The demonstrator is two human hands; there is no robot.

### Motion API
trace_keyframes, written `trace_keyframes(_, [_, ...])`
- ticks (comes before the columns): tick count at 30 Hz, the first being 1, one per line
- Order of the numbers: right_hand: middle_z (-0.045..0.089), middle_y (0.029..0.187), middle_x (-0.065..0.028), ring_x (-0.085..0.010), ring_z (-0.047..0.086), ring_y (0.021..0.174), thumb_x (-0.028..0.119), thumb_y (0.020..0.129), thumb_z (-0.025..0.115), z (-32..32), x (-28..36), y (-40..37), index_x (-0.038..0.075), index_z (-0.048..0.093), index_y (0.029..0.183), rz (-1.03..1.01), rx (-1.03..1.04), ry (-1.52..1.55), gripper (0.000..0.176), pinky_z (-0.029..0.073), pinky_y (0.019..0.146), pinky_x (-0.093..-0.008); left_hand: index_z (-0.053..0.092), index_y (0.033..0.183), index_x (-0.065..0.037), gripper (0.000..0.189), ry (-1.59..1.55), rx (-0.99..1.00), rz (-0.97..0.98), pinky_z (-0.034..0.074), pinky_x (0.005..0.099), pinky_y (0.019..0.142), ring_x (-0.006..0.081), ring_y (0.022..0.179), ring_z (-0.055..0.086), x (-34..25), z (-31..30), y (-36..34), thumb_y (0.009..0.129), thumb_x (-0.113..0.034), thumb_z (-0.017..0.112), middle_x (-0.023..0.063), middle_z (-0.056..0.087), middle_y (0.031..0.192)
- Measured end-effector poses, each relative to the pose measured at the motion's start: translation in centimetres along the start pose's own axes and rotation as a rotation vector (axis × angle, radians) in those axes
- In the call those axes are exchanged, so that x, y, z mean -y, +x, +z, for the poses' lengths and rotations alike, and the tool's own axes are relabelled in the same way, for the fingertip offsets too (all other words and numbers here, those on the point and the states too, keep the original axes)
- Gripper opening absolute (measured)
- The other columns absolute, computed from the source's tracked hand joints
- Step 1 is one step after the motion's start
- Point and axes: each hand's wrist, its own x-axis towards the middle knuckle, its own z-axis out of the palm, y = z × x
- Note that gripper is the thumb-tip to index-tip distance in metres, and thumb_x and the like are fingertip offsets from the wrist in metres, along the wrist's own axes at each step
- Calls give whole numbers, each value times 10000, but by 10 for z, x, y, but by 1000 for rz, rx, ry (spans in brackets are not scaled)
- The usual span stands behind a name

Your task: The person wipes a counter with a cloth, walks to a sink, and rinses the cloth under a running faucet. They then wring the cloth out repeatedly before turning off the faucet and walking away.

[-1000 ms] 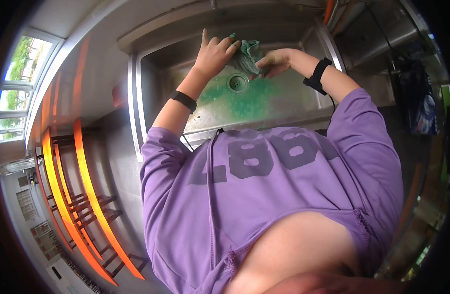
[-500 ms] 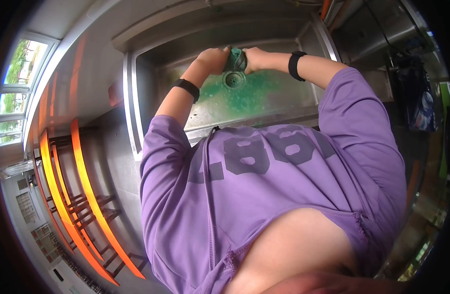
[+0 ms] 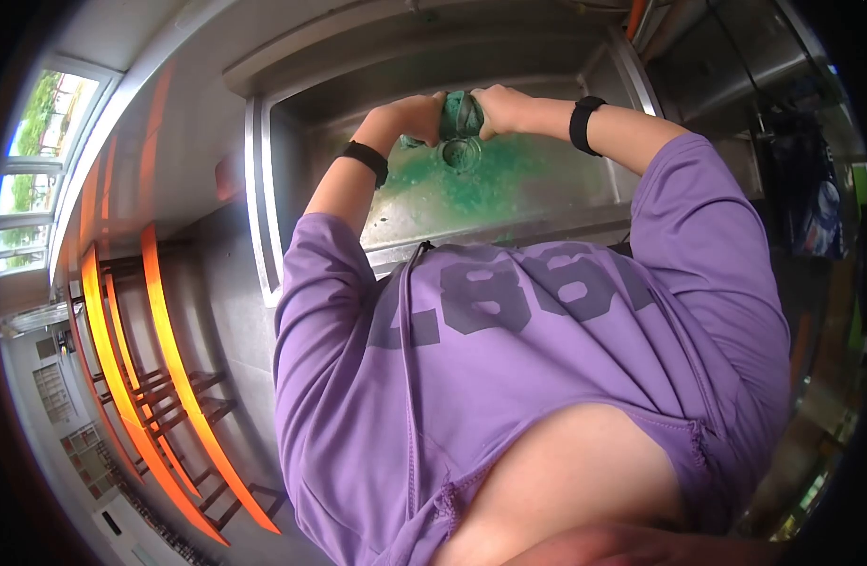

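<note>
My left hand (image 3: 419,117) and my right hand (image 3: 501,109) are closed on opposite sides of a wet, bunched green cloth (image 3: 462,113). The cloth has darker greyish folds, and a bit of green shows below my left hand. Both hands are low over a stainless steel sink (image 3: 396,224), just beyond its round drain (image 3: 459,154). Green liquid (image 3: 481,184) is spread across the sink floor around the drain. My fingertips are partly hidden by the cloth and the backs of the hands.
The metal sink rim (image 3: 260,189) runs along the left, with a wall at the far side. Orange-topped benches (image 3: 183,373) stand on the floor to the left. A dark bag-like item (image 3: 811,203) hangs at the right.
The green cloth looks fuller and wider between my hands, and some now shows under my left hand. Green liquid now covers the drain. The view has shifted slightly.
</note>
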Motion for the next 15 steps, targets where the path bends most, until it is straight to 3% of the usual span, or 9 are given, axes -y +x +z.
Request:
trace_keyframes(3, [582, 974, -222, -327, 566, 947, 217, 557, 769, 9, -10, 10, -9, 463, 1101, 22, -98, 46, 663, 460, 788, -365, 366, 1200, 17, 681, 106, -129, -61, 488, 388, 702, 349, 832, 593, -6, -4, -6, 587, -106, 635, 224, 603, 856])
trace_keyframes(6, [535, 1086, -190, -301, 520, 1031, 202, 549, 772, 18, -19, 6, 17, 445, 1126, 44, -314, 435, 689, 448, 810, -344, 394, 1177, -18, 575, 199, -254, -148, 500, 380, 663, 316, 820, 608, -10, -11, -17, 652, -125, 602, 186, 614, 846])
trace_keyframes(7, [468, 1177, -153, -290, 454, 1096, 219, 580, 778, 20, -20, 8, 58, 454, 1143, 44, -310, 841, 669, 426, 847, -370, 406, 1163, -31, 530, 227, -290, -178, 505, 374, 648, 299, 818, 614, -11, -13, -20, 677, -135, 592, 169, 619, 842])
trace_keyframes(10, [475, 1143, -172, -295, 469, 1079, 322, 714, 700, 13, -31, -4, 100, 364, 1241, 159, 43, 1902, 664, 414, 878, -444, 386, 1224, -71, 582, 193, -447, -289, 487, 416, 720, 332, 829, 605, -18, -15, -25, 671, -96, 564, 162, 613, 827])
trace_keyframes(13, [475, 1169, -138, -292, 448, 1098, 459, 776, 597, 11, -11, -18, 106, 475, 1148, 211, 247, 2349, 527, 385, 894, -490, 405, 1212, -90, 543, 476, -788, -53, 453, 458, 803, 330, 860, 600, -16, -2, -18, 690, -97, 551, 135, 602, 822])
trace_keyframes(15, [490, 1158, -125, -295, 457, 1091, 506, 797, 532, 24, -17, -4, 108, 486, 1136, 194, 24, 2325, 525, 382, 901, -496, 414, 1206, -98, 524, 555, -878, 106, 425, 483, 843, 334, 874, 595, -21, 4, -12, 698, -100, 543, 122, 591, 825])
